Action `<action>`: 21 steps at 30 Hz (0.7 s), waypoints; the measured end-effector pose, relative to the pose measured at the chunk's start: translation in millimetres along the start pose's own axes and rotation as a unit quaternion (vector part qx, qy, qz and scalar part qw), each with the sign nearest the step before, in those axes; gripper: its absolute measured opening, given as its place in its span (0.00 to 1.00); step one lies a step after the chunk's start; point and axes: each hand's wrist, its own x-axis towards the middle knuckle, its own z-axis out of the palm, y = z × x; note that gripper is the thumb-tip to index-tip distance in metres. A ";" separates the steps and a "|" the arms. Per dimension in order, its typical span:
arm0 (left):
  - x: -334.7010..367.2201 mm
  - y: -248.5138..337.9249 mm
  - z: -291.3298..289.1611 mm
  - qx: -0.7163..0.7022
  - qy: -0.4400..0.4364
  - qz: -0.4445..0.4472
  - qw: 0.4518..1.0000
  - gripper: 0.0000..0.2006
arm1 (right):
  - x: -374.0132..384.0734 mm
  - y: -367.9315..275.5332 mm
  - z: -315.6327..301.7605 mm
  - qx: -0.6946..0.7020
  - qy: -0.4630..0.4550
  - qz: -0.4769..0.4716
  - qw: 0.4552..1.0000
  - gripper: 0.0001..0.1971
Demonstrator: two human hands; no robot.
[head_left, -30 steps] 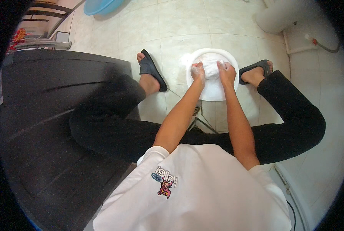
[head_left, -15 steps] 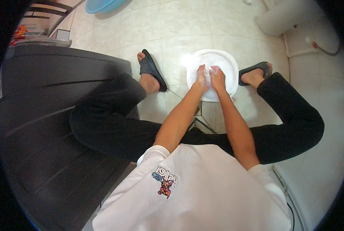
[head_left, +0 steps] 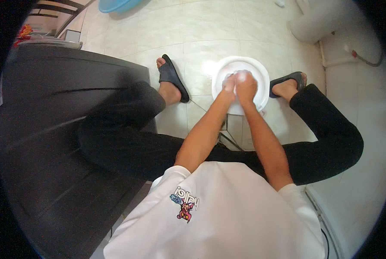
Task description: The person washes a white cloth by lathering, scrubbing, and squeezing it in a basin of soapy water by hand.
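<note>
A round white basin (head_left: 262, 77) stands on the floor between my feet, with whitish, foamy-looking contents. Over it my two hands are pressed together. My right hand (head_left: 247, 87) is closed, and a pale, foamy patch shows at its fingers. Against its left side lies my left hand (head_left: 229, 84), its fingers curled in and partly smeared by motion. Whatever is squeezed between the two is too small and blurred to name.
Black slippers (head_left: 170, 74) are on my feet either side of the basin. A dark panelled piece of furniture (head_left: 63, 108) runs along my left. A blue basin (head_left: 119, 5) sits at the far left, and a thick white pipe (head_left: 311, 26) at the far right.
My hands have come closer together. The right one has turned and closed, and the pinkish patch between them no longer shows. The whole view has shifted slightly.
</note>
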 end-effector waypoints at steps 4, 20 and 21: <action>-68.4 30.2 60.6 0.145 0.068 0.048 0.986 0.17 | 9.8 3.4 -2.4 0.076 -0.051 0.104 0.990 0.17; -60.5 27.0 49.4 0.296 -0.116 0.199 0.927 0.10 | 13.2 -0.8 8.0 0.031 0.031 0.126 0.991 0.16; -66.2 29.6 52.5 0.190 -0.022 0.085 0.978 0.09 | 3.5 -4.2 4.2 0.009 -0.002 0.136 0.991 0.17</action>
